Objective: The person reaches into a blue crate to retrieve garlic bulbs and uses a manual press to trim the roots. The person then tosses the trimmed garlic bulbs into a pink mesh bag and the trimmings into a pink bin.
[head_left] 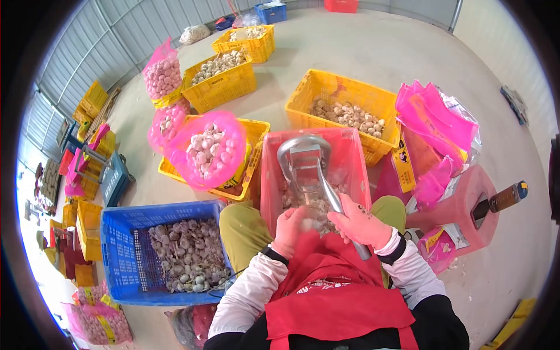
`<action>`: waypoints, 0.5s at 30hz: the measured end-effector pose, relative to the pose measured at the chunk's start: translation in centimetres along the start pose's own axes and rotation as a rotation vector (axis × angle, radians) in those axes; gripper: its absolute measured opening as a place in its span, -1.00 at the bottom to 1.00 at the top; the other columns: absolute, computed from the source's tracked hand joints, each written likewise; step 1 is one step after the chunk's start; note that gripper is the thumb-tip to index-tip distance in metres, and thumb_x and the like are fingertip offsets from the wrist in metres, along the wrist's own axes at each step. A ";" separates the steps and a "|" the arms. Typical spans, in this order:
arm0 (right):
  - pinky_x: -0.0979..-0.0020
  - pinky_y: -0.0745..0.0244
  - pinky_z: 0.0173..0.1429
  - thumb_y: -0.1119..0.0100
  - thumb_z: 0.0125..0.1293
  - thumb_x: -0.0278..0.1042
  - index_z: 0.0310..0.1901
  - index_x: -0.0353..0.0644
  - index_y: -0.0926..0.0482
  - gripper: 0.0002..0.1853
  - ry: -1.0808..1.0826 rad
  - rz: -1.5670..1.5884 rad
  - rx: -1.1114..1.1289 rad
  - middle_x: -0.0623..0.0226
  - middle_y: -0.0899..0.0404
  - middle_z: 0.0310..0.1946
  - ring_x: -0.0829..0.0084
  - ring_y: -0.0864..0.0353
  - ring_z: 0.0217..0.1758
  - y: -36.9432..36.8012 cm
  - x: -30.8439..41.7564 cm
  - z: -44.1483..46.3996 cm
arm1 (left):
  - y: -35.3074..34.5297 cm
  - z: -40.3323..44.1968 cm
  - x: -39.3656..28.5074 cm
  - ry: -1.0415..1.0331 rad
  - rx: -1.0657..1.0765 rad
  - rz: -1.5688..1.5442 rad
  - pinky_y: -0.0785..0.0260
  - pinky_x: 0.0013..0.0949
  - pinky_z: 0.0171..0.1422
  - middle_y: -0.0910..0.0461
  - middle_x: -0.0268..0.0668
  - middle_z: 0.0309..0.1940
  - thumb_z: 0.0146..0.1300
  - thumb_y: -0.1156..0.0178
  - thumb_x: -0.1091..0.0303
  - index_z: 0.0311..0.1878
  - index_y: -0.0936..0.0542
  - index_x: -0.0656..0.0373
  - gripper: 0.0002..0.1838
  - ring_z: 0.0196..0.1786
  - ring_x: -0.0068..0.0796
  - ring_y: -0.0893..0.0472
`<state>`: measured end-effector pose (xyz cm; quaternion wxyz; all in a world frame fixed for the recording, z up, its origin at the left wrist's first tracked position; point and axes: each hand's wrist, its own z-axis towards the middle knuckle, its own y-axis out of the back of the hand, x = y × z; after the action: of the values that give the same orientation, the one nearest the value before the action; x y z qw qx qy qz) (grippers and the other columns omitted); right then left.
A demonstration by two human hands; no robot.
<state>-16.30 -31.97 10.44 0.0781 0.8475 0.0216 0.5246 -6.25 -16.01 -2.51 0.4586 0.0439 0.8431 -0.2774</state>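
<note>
My right hand (364,224), in a pink glove, is closed around the metal lever handle (330,189) of a grey cutter. The cutter's rounded metal frame (303,146) stands over a red crate (345,153) between my knees. Close to the handle's left side is my gloved left hand (288,231), its fingers curled around a blurred pale thing that looks like a garlic bulb (307,220). Whitish garlic pieces and skins (318,205) lie in the crate, partly hidden by the cutter and my hands.
A blue crate (157,211) of purplish garlic bulbs (189,251) stands at my left. Ahead are a yellow crate (350,88) of garlic and a pink mesh bag (207,149) of bulbs. At right, a red stool (466,216) bears a dark-handled tool (508,196) beside pink bags (434,119).
</note>
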 end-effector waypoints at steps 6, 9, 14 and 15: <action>0.47 -0.33 -0.56 0.02 0.41 -0.31 0.26 -0.21 -0.15 -0.54 0.036 0.030 -0.025 0.36 -0.40 -0.53 0.56 -0.33 -0.66 -0.4 -2.1 0.9 | -0.4 3.5 0.6 -0.050 0.124 -0.284 -0.46 -0.46 -0.27 -0.61 -0.30 -0.30 0.44 0.05 0.08 -0.04 -0.55 0.24 -0.61 -0.37 -0.53 -0.60; 0.47 -0.30 -0.57 0.01 0.40 -0.32 0.26 -0.20 -0.15 -0.54 0.084 -0.003 -0.059 0.37 -0.39 -0.56 0.57 -0.32 -0.68 -0.8 -2.8 1.1 | -2.1 3.0 -0.4 -0.140 0.022 -0.130 -0.45 -0.46 -0.41 -0.59 -0.28 -0.31 0.46 0.16 0.00 0.00 -0.50 0.19 -0.56 -0.43 -0.50 -0.60; 0.39 -0.34 -0.54 -0.02 0.38 -0.30 0.23 -0.25 -0.18 -0.54 0.281 -0.184 -0.162 0.25 -0.45 -0.54 0.47 -0.40 -0.65 -1.0 -5.7 2.7 | -3.2 3.6 -1.8 -0.115 -0.016 -0.226 -0.46 -0.47 -0.41 -0.59 -0.27 -0.27 0.42 0.09 0.10 -0.06 -0.47 0.16 -0.68 -0.39 -0.50 -0.60; 0.33 -0.39 -0.49 -0.04 0.37 -0.30 0.21 -0.28 -0.20 -0.54 0.323 -0.219 -0.187 0.18 -0.49 -0.52 0.36 -0.47 -0.62 -1.1 -5.9 2.8 | -2.8 4.1 -1.2 -0.114 -0.018 -0.225 -0.46 -0.47 -0.41 -0.59 -0.27 -0.27 0.42 0.09 0.10 -0.06 -0.47 0.16 -0.68 -0.39 -0.50 -0.60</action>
<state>-16.40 -31.92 3.80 0.2084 0.7341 0.0767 0.6417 -3.41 -20.25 -2.10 0.4720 -0.0710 0.8177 -0.3217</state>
